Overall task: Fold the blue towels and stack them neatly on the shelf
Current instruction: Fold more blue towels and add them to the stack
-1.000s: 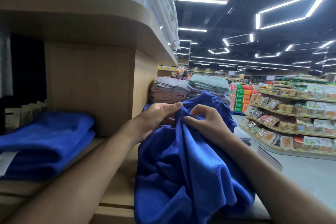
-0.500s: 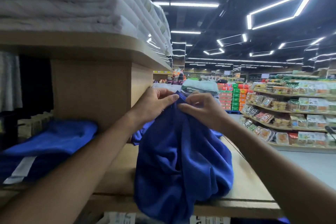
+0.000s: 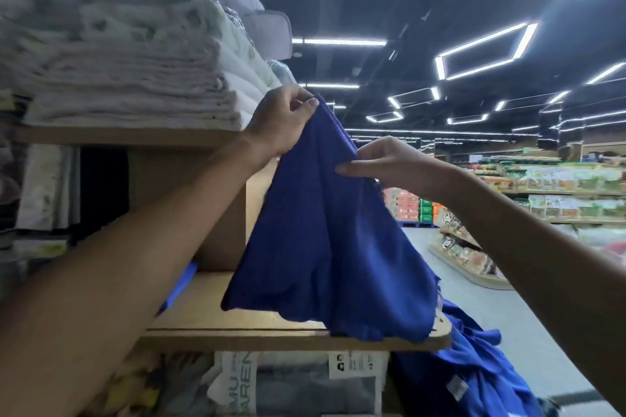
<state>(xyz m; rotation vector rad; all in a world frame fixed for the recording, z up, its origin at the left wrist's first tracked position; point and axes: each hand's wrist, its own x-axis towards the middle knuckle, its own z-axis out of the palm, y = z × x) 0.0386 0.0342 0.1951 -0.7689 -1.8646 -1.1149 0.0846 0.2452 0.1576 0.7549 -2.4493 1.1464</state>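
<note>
A blue towel hangs in the air above the wooden shelf, lifted by its top edge. My left hand pinches the towel's top corner up high, beside the white stack. My right hand pinches the same edge lower and to the right. The towel's bottom hem brushes the shelf's front edge. A sliver of another blue towel shows behind my left forearm. More blue towels lie in a loose heap lower right, below the shelf end.
Folded white towels are stacked on the upper shelf board. A wooden divider stands behind the hanging towel. Packaged goods sit under the shelf. A shop aisle with food racks opens to the right.
Both hands have raised the blue towel off the shelf, from bunched at chest height to hanging open. My left hand went higher than my right. The view tilted upward.
</note>
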